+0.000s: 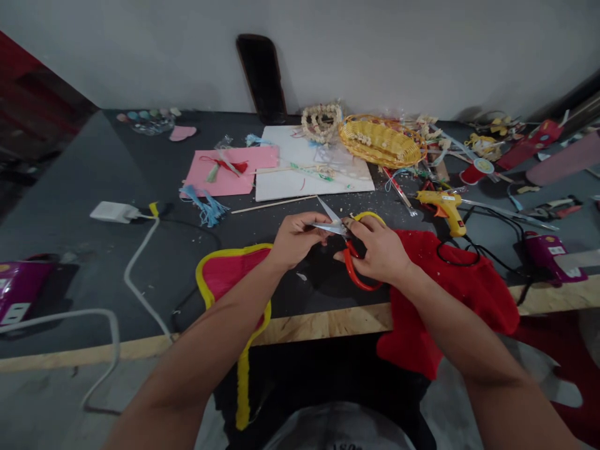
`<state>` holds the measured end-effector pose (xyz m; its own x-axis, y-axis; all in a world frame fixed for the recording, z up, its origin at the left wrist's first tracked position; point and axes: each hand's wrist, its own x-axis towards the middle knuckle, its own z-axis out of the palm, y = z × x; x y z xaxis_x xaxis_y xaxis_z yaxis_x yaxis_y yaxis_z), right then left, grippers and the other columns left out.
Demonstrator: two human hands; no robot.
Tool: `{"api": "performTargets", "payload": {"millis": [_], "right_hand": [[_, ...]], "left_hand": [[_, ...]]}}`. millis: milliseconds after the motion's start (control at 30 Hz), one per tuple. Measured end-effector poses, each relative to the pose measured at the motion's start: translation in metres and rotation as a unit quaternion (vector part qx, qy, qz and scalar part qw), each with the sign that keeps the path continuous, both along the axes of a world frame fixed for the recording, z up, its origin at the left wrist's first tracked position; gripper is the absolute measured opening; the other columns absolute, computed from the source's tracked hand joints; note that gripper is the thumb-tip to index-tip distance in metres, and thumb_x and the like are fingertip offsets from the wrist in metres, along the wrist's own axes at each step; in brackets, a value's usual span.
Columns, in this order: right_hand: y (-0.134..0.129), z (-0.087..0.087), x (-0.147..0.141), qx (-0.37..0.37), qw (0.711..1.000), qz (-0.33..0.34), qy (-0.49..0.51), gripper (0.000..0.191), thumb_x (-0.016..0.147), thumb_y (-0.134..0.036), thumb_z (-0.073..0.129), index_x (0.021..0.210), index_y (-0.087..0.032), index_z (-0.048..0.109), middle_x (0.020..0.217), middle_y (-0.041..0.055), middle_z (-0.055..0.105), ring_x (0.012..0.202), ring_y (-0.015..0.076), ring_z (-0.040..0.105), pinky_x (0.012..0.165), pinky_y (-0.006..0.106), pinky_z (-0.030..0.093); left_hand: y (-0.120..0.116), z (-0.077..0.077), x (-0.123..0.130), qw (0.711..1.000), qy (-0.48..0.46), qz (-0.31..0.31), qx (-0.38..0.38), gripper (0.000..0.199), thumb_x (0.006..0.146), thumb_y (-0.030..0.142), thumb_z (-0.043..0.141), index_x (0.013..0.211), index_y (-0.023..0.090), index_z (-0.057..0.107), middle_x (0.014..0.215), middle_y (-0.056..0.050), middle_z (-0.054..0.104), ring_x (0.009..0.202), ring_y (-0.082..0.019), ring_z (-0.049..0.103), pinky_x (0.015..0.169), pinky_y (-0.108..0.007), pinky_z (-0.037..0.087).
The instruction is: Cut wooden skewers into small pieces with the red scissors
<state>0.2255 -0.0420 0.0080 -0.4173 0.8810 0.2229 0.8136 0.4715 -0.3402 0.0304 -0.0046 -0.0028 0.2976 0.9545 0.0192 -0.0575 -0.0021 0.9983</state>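
Observation:
My right hand (pixel 379 247) is closed on a pair of scissors (pixel 349 265) with red-orange handles. The blades stand apart and point left, toward my left hand (pixel 297 240). The fingertips of that hand are pinched together close to the lower blade; whatever they hold is too small to make out. Under my left forearm lies a dark pink fabric piece (pixel 234 272) with yellow edging. Red plush fabric (pixel 450 269) spreads beneath my right wrist and hangs over the table's front edge. Something yellow and curved (pixel 372 217) shows just behind my right hand.
Behind my hands are a thin stick (pixel 274 205), a white board (pixel 281 184), pink paper (pixel 197 169) with tassels, and a yellow wicker basket (pixel 382 142). A yellow glue gun (pixel 445 206) with a black cord lies right. A white charger (pixel 115 212) trails its cable left. A phone (pixel 262 78) leans on the wall.

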Motion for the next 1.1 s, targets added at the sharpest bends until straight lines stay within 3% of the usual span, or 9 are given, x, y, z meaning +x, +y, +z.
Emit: {"api": "performTargets", "payload": {"millis": [500,733,967,1100], "right_hand": [[0.0068,-0.0040,0.0059,0.012,0.999,0.042,0.021,0.065,0.080,-0.059,0.060,0.130,-0.018,0.052,0.108,0.0132,0.058,0.104,0.0292,0.054,0.092,0.047,0.050],[0.0031,-0.0019,0.0034,0.014,1.000,0.022,0.009,0.064,0.082,-0.058,0.059,0.131,-0.018,0.052,0.107,0.0133,0.059,0.103,0.0290,0.056,0.091,0.044,0.051],[-0.0010,-0.0006,-0.0029,-0.010,1.000,-0.021,0.017,0.064,0.081,-0.062,0.056,0.129,-0.020,0.052,0.114,0.0130,0.061,0.104,0.0292,0.058,0.086,0.042,0.053],[0.0014,-0.0033,-0.0025,0.006,1.000,-0.011,0.027,0.066,0.081,-0.063,0.057,0.129,-0.018,0.051,0.113,0.0135,0.059,0.107,0.0295,0.055,0.090,0.043,0.052]], "left_hand": [[0.0004,0.0027,-0.0028,0.999,0.035,-0.037,-0.001,0.001,0.066,0.015,0.068,0.065,0.016,0.069,0.056,0.002,0.061,0.051,-0.008,0.053,0.055,-0.021,0.041],[-0.0009,0.0024,-0.0001,1.000,0.011,-0.020,-0.007,0.002,0.067,0.017,0.069,0.066,0.015,0.068,0.058,0.002,0.061,0.049,-0.007,0.051,0.052,-0.020,0.041],[-0.0014,-0.0001,0.0022,0.999,-0.034,0.012,0.000,0.022,0.066,0.032,0.077,0.076,0.015,0.068,0.068,0.000,0.066,0.054,-0.008,0.055,0.055,-0.022,0.046],[0.0002,-0.0010,0.0018,0.999,-0.024,0.022,-0.003,0.016,0.066,0.025,0.076,0.075,0.015,0.068,0.065,0.002,0.064,0.053,-0.008,0.054,0.054,-0.020,0.044]]}}
